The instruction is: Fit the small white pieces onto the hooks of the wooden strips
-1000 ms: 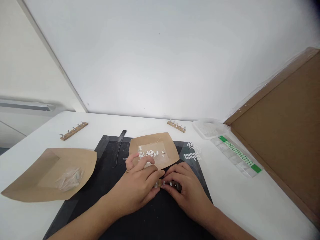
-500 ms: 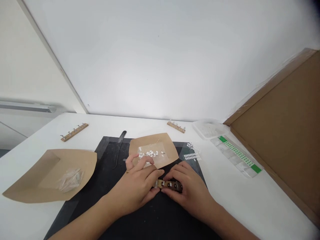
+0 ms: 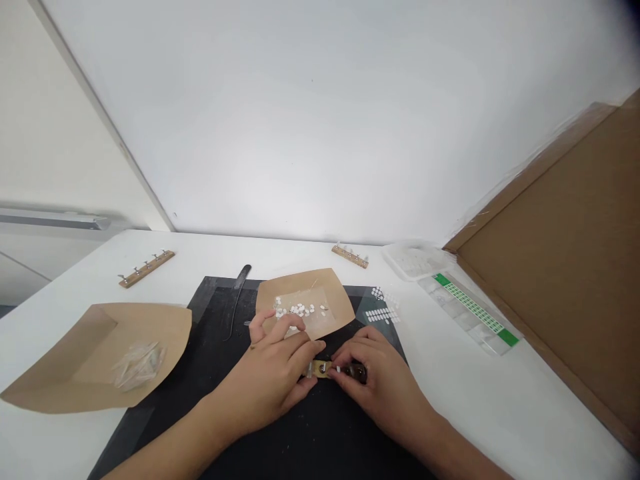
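Observation:
A short wooden strip (image 3: 325, 367) with small dark round parts lies on the black mat (image 3: 310, 433) between my hands. My left hand (image 3: 280, 363) grips its left end between thumb and forefinger, the other fingers raised and curled. At its right part, my right hand (image 3: 373, 370) has thumb and forefinger pinched around a tiny white piece, the fingers covering part of the strip. Just beyond, a brown paper tray (image 3: 345, 308) holds a clear sheet with scattered small white ovals (image 3: 300, 310).
A larger paper tray (image 3: 95, 373) with clear plastic bits stands left. Two wooden strips with metal pegs (image 3: 147, 269) (image 3: 350, 257) lie farther back. A dark spatula (image 3: 243, 277), white sticker sheets (image 3: 383, 315), a clear container (image 3: 417, 260), a green-labelled case (image 3: 475, 310) and cardboard (image 3: 560, 267) surround the mat.
My right thumb and forefinger have closed together over the strip, baring more of its middle. My left hand keeps its hold. The whole view has shifted slightly.

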A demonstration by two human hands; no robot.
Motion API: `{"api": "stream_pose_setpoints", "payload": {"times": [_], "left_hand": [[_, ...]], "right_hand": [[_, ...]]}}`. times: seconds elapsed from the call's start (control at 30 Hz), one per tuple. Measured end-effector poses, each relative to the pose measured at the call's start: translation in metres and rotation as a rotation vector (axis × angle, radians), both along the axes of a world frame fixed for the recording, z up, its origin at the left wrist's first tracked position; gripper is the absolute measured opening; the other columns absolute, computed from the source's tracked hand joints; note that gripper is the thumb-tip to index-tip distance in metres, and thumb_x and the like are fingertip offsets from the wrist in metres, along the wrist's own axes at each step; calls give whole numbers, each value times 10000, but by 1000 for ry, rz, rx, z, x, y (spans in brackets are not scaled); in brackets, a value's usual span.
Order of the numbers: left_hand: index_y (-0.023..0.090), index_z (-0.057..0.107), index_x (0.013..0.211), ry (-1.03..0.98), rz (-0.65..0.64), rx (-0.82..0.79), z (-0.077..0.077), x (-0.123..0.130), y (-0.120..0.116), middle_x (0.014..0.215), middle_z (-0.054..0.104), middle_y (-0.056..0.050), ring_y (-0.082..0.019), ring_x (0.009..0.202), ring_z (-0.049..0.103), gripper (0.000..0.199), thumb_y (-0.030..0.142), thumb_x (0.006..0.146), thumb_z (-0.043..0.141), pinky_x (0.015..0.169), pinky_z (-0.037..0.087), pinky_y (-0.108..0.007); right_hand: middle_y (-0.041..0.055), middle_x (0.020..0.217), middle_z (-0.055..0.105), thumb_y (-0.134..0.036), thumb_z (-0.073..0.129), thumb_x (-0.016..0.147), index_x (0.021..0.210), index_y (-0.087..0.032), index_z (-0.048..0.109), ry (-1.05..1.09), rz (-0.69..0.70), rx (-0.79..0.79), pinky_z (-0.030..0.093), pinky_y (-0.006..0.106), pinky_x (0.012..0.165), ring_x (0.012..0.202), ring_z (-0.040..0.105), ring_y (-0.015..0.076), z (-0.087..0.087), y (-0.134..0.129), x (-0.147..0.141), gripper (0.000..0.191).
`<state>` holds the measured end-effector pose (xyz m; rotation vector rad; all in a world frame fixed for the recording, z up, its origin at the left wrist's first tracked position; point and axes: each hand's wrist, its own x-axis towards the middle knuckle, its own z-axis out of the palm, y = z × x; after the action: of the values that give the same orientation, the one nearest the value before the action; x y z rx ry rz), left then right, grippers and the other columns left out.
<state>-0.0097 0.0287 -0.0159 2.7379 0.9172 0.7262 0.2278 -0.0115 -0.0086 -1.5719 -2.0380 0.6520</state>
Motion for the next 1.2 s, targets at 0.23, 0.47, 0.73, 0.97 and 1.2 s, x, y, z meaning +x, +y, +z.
{"api": "stream_pose_setpoints", "payload": {"times": [0.23,0.47,0.73,0.97,1.2], "left_hand": [[223,602,1372,60,5,27,3,0,-1,1165,756,-57,-319,1255,591,389,264,992,679,1211,234,-599],[235,584,1379,55,10,8,1,0,-1,1198,751,-44,-329,1262,571,356,292,1031,634,1187,207,-620],[242,589,1362,43,1,12,0,1,-1,1155,759,-41,-315,1242,581,338,276,1029,634,1173,194,-599],[251,610,1318,34,8,9,-1,2,-1,1115,759,-44,-317,1232,586,293,275,1026,623,1172,205,-605],[247,617,1304,33,-1,-15,4,3,0,1081,754,-45,-312,1229,585,272,257,1032,615,1175,218,-614]], "right_hand": [[22,900,757,-136,771,911,862,-246,739,7,18,28,530,373,817,972,620,251,-1,-2,-1,125],[26,887,737,-169,795,899,857,-246,760,-20,-54,-17,538,335,742,901,667,227,-2,-1,-2,95],[27,873,727,-213,809,891,862,-252,773,-53,-72,16,529,316,692,878,673,227,-2,-3,-2,61],[26,986,754,-171,843,864,865,-252,771,47,-13,79,538,382,884,1020,633,248,-1,-2,-4,108],[24,934,752,-197,843,877,876,-256,765,67,-6,117,532,397,892,1026,618,259,-1,-2,-5,98]]}}
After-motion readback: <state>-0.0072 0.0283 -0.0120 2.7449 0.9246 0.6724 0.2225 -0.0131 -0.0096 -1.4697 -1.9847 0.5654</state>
